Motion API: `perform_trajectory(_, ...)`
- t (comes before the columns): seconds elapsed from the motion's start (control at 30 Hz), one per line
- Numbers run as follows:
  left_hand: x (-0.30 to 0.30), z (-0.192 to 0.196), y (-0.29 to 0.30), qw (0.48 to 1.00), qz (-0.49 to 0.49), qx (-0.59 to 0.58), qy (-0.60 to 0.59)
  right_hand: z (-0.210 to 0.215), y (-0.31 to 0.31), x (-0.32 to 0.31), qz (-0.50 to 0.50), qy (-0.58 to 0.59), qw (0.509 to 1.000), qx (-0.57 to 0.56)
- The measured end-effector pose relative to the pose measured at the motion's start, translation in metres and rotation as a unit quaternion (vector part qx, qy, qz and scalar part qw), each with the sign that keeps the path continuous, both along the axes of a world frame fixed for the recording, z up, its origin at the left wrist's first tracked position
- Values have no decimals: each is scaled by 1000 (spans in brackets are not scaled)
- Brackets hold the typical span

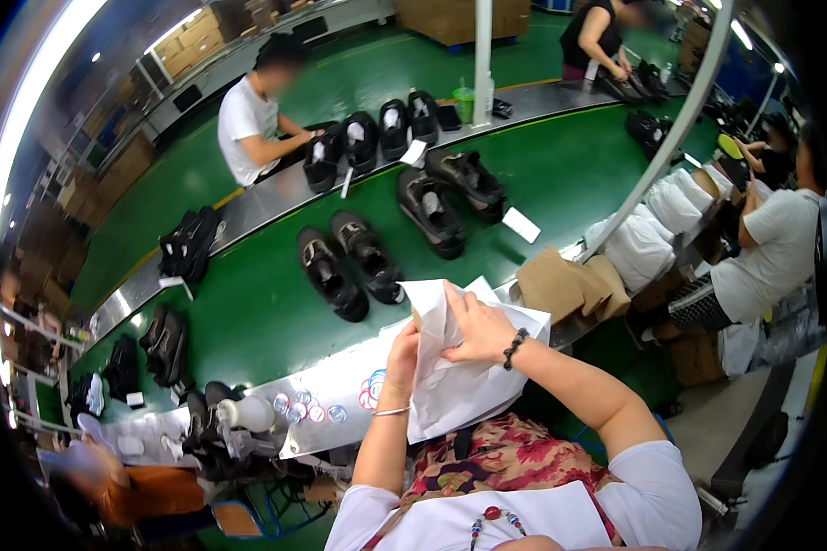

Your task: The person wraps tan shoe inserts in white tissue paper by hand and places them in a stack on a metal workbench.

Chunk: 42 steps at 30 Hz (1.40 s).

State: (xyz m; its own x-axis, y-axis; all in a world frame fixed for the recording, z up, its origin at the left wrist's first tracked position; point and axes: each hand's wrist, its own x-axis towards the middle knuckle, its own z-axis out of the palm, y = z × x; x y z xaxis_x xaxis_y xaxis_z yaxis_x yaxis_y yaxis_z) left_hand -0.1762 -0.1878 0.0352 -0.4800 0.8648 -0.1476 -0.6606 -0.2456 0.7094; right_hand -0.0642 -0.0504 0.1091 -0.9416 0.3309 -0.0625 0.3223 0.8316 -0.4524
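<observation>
I hold crumpled white paper (pixel 441 399) upright over the near metal ledge, just above my lap. My left hand (pixel 402 360) grips its left edge, with the fingers partly hidden behind the fold. Thumb and fingers of my right hand (pixel 475 323) press on the paper's upper part from the right. Whether anything is wrapped inside cannot be seen. Beyond my hands, a pair of dark shoes lies on the green belt: a left shoe (pixel 333 274) and a right shoe (pixel 368 250). Round stickers (pixel 308 406) are on the ledge left of my left hand.
Another dark pair (pixel 446 197) with a white tag (pixel 521 225) sits farther along the green belt (pixel 266 303). Brown paper (pixel 560 283) and white bundles (pixel 643 248) line the right side. A person in white (pixel 248 129) works across the belt; others sit left and right.
</observation>
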Motion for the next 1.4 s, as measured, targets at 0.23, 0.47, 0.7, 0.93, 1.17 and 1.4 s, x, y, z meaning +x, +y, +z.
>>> perform_trajectory(0.23, -13, 44, 22, 969, 112, -111, 191, -3, -5, 7, -27, 45, 982, 184)
perform_trajectory(0.47, -18, 38, 54, 970, 151, -107, 159, 4, 0, 24, -74, 43, 975, 207)
perform_trajectory(0.7, 21, 66, 47, 846, 347, -193, 355, 22, 27, 44, -149, 68, 958, 237)
perform_trajectory(0.93, 78, 21, 81, 997, 11, 45, 63, 28, 1, 37, -236, 142, 922, 274)
perform_trajectory(1.17, 68, 23, 78, 992, 66, 50, 92, 23, 22, 72, -168, 345, 923, -32)
perform_trajectory(1.4, 69, 14, 77, 993, -107, 52, -3, -29, 14, 92, -282, 433, 634, -576)
